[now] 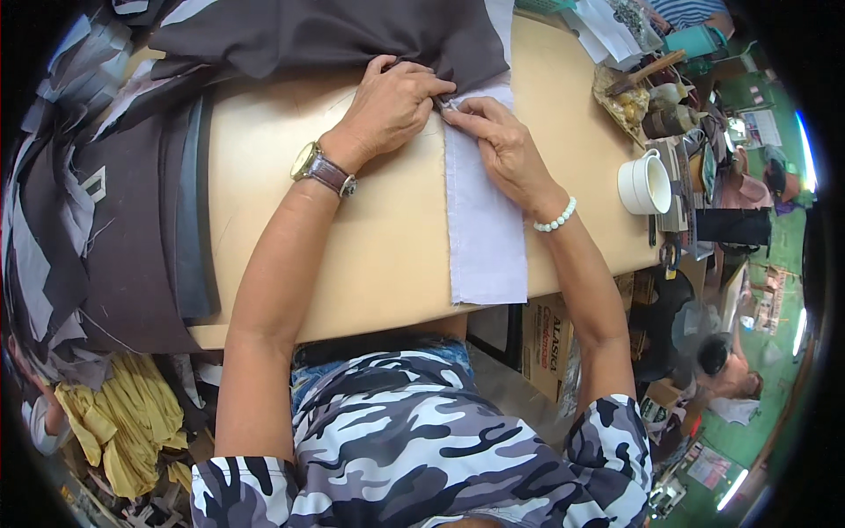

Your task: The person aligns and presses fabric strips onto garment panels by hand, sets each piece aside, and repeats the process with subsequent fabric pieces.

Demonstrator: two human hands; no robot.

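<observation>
Dark brown fabric (308,40) lies bunched across the far side of the table. My left hand (396,106) is closed on its near edge, thumb and forefinger at the corner where it meets a pale lavender fabric strip (484,229). The strip runs from that corner toward me and slightly over the table's near edge; its left side is frayed. Pinching at the same corner, my right hand (502,145) has thumb and forefinger together on the pale strip. Whatever lies right between the fingertips is too small to make out.
On the table (352,255), a white cup (643,183) stands at the right near scissors (670,253). Beyond it are bottles and a plastic bag (619,97). Dark fabric pieces (128,211) drape over the left side, above yellow cloth (123,422). A cardboard box (547,348) sits below.
</observation>
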